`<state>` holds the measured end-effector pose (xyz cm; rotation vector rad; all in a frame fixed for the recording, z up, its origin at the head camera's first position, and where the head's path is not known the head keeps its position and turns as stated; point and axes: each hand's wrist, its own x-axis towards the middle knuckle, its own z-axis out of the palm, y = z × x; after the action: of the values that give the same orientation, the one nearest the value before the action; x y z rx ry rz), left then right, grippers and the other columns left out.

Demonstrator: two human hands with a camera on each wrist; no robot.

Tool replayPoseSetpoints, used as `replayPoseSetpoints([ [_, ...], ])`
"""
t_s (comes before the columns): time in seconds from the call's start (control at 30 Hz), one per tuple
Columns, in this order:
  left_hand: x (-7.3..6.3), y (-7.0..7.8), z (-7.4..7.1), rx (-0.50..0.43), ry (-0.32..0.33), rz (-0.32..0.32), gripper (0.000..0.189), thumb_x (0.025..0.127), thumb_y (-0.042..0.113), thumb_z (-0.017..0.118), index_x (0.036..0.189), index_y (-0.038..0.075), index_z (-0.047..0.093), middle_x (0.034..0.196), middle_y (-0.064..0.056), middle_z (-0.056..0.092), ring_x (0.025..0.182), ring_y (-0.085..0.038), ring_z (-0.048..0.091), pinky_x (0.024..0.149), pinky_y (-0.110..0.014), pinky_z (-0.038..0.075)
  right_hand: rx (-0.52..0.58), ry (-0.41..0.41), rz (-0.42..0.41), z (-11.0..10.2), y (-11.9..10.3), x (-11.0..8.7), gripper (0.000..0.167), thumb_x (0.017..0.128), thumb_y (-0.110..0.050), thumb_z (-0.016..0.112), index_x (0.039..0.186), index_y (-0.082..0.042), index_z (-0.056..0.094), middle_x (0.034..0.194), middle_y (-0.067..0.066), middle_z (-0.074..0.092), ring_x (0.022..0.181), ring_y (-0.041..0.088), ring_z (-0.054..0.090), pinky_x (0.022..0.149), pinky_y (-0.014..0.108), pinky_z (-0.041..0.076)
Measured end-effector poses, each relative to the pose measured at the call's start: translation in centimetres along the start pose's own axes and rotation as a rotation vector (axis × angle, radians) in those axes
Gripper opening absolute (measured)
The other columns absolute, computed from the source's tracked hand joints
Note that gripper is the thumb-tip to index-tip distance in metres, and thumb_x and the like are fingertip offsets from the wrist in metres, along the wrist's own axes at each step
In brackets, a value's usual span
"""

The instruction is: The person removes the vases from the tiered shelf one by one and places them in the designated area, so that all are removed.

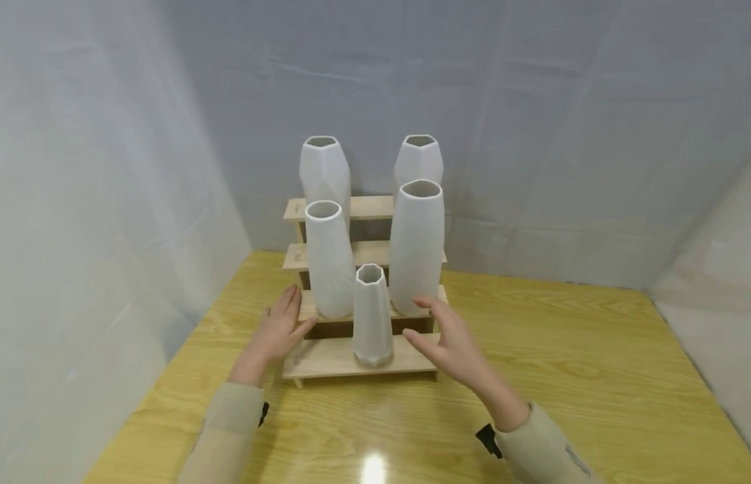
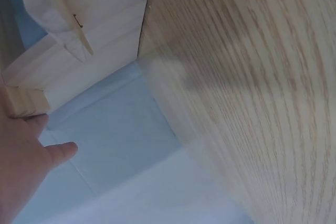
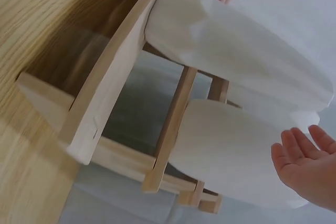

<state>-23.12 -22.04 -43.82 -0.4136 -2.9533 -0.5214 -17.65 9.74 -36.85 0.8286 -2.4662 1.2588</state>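
Observation:
A stepped wooden stand (image 1: 327, 359) carries several white vases. On its lowest step stands a small fluted vase (image 1: 372, 323). One step up are a round-mouthed vase (image 1: 329, 262) on the left and a taller, wider vase (image 1: 416, 249) on the right. My left hand (image 1: 280, 331) rests with extended fingers against the stand's left end; the left wrist view has its fingertips at a shelf end (image 2: 26, 102). Beside the taller vase, my right hand (image 1: 454, 343) has thumb and fingers spread apart, with nothing held; in the right wrist view its fingers overlap that vase (image 3: 231, 150).
Two faceted vases, back left (image 1: 325, 168) and back right (image 1: 419, 165), stand higher up, partly hidden by those in front. The stand sits on a wood-grain table (image 1: 563, 356). Pale sheeting (image 1: 532, 134) hangs behind and at both sides.

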Motion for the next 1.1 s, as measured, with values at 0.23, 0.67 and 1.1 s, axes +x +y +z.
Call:
replayPoseSetpoints([
  [0.23, 0.0, 0.2, 0.2, -0.008, 0.005, -0.004, 0.075, 0.092, 0.049, 0.031, 0.138, -0.008, 0.012, 0.145, -0.021, 0.007, 0.131, -0.034, 0.007, 0.098, -0.062, 0.012, 0.109, 0.027, 0.049, 1.2, -0.7, 1.6, 0.057, 0.079, -0.015, 0.068, 0.126, 0.004, 0.042, 0.127, 0.017, 0.044, 0.115, 0.03, 0.042, 0.096, 0.044, 0.034],
  [0.67, 0.0, 0.6, 0.8, 0.005, 0.082, 0.019, 0.075, 0.092, 0.047, 0.036, 0.136, -0.01, 0.017, 0.142, -0.023, 0.014, 0.129, -0.036, 0.015, 0.097, -0.059, 0.02, 0.216, 0.028, 0.083, 3.6, -0.6, 3.4, 0.067, 0.074, -0.019, 0.073, 0.129, 0.001, 0.039, 0.127, 0.013, 0.044, 0.118, 0.025, 0.04, 0.098, 0.04, 0.032],
  [1.1, -0.4, 0.8, 1.3, -0.111, 0.163, 0.054, 0.076, 0.091, 0.046, 0.039, 0.135, -0.012, 0.019, 0.14, -0.027, 0.017, 0.128, -0.038, 0.016, 0.103, -0.05, 0.017, 0.246, 0.088, 0.121, 5.0, -0.9, 3.8, 0.065, 0.071, -0.012, 0.075, 0.124, 0.004, 0.039, 0.12, 0.015, 0.048, 0.112, 0.025, 0.046, 0.094, 0.035, 0.037],
])
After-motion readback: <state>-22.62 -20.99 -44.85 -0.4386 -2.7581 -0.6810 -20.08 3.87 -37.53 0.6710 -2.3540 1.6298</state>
